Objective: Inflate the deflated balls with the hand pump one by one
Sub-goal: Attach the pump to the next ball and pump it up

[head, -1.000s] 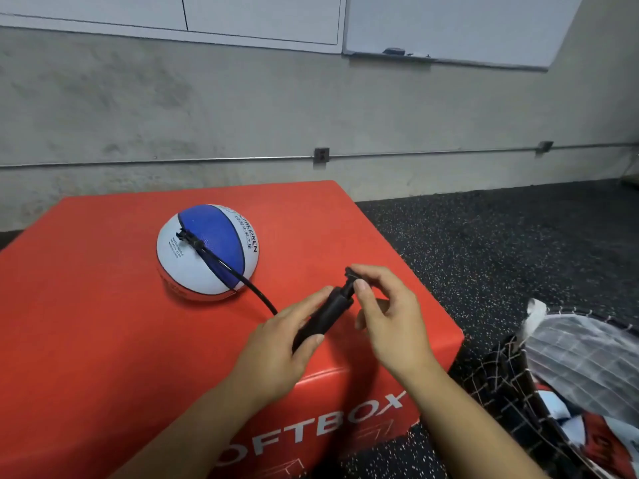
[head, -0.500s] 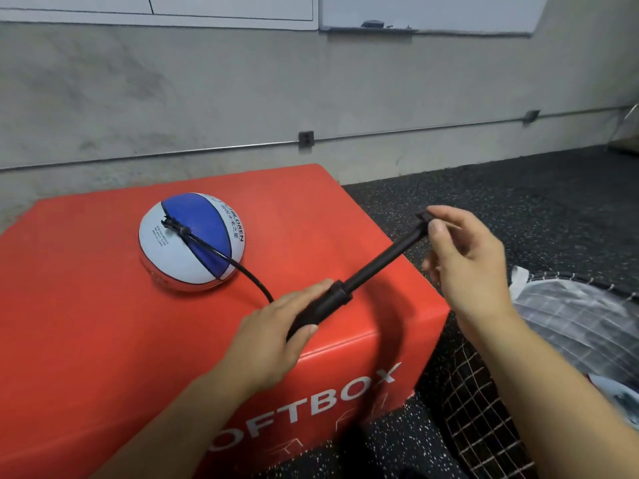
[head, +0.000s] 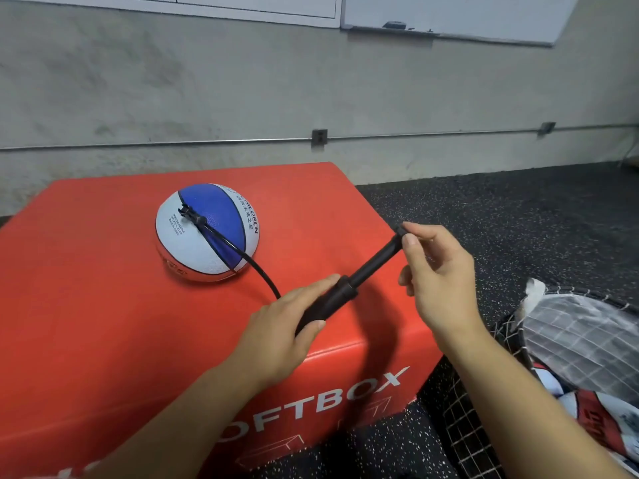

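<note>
My left hand [head: 276,335] grips the black plastic hand pump [head: 328,302] barrel; my right hand [head: 437,271] pinches its extended plunger handle at two o'clock. The blue-and-white rubber ball [head: 207,233], hose attached, sits at ten o'clock on the red padded box [head: 86,323].

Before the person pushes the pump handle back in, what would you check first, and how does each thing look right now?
1. Hose joined to the ball at the valve: ok.
2. Left hand grips the pump barrel: ok.
3. Right hand pinches the pump handle: ok.
4. Plunger rod drawn out, ready for a push: ok.
5. Ball resting steady on the red box: ok.
6. Needle airtight in the valve: cannot tell.
</note>
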The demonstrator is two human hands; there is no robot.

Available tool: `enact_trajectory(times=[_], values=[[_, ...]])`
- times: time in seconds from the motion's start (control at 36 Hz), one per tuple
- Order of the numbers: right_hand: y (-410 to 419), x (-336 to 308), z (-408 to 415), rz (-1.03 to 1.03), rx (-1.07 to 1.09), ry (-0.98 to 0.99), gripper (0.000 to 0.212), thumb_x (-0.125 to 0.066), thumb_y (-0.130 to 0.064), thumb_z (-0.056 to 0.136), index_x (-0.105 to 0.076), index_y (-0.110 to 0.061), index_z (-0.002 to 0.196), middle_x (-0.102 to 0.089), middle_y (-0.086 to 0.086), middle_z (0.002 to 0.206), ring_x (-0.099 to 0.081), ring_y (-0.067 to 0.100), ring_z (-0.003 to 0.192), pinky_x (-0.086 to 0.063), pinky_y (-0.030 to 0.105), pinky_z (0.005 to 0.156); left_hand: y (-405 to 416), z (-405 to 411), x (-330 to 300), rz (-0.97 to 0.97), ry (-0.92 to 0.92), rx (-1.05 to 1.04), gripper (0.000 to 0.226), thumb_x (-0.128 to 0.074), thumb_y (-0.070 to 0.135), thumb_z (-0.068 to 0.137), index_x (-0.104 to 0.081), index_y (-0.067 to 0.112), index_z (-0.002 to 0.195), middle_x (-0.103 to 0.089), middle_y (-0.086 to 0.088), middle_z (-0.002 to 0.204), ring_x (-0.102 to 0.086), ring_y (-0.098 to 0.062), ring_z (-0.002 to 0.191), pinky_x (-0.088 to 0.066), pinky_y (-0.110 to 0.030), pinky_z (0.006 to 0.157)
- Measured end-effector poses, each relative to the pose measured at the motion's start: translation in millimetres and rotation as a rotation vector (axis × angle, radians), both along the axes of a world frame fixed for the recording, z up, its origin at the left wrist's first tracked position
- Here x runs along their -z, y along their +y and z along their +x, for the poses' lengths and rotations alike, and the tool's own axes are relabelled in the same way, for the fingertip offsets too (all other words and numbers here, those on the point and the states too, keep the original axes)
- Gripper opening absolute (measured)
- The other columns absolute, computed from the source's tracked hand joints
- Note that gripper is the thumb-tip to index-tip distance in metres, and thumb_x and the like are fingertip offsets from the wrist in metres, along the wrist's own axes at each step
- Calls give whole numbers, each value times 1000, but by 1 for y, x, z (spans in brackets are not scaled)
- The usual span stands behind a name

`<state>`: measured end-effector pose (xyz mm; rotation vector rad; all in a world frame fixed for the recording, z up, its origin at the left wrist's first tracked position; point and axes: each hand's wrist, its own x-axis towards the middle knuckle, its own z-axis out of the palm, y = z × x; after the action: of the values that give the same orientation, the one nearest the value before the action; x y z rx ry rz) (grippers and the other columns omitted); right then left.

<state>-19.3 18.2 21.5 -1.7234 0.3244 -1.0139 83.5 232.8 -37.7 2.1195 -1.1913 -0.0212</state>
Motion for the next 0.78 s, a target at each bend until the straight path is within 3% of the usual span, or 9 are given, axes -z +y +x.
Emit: enact_trajectory(times=[0.11, 0.19, 0.31, 0.53, 0.78], values=[[17, 5, 8, -28, -45, 17, 15, -60, -12, 106, -70, -23, 107, -70, -2, 94, -56, 18, 50, -45, 25, 50, 1, 2, 3, -52, 80, -9, 78, -65, 20, 98, -30, 61, 154, -50, 36, 145, -57, 1, 130, -52, -42, 107], [30, 10, 13, -37, -70, 39, 13, -60, -11, 106, -70, -18, 111, -71, -10, 92, -55, 16, 49, -45, 26, 49, 3, 3, 4, -78, 116, -13, 78, -66, 18, 98, -33, 59, 154, -53, 37, 137, -60, 4, 121, -53, -41, 105], [42, 21, 16, -62, -104, 70, 16, -61, -13, 105, -70, -25, 110, -71, -2, 96, -56, 15, 48, -47, 37, 50, 4, 4, 4, -100, 149, -8, 76, -66, 18, 98, -33, 59, 154, -55, 33, 139, -61, 2, 119, -53, -41, 105], [35, 32, 11, -78, -113, 125, 18, -62, -14, 105, -69, -29, 112, -71, -10, 99, -58, 15, 50, -53, 46, 56, 1, 3, 4, -84, 125, 26, 76, -66, 18, 98, -34, 57, 155, -49, 38, 145, -59, 5, 124, -53, -40, 106], [14, 11, 2, 22, -33, 14, 18, -61, -8, 104, -70, -21, 111, -71, -4, 101, -55, 14, 50, -47, 25, 53, -1, 2, 1, -26, 79, 19, 78, -67, 20, 99, -31, 64, 152, -50, 41, 141, -57, 7, 124, -52, -39, 107]])
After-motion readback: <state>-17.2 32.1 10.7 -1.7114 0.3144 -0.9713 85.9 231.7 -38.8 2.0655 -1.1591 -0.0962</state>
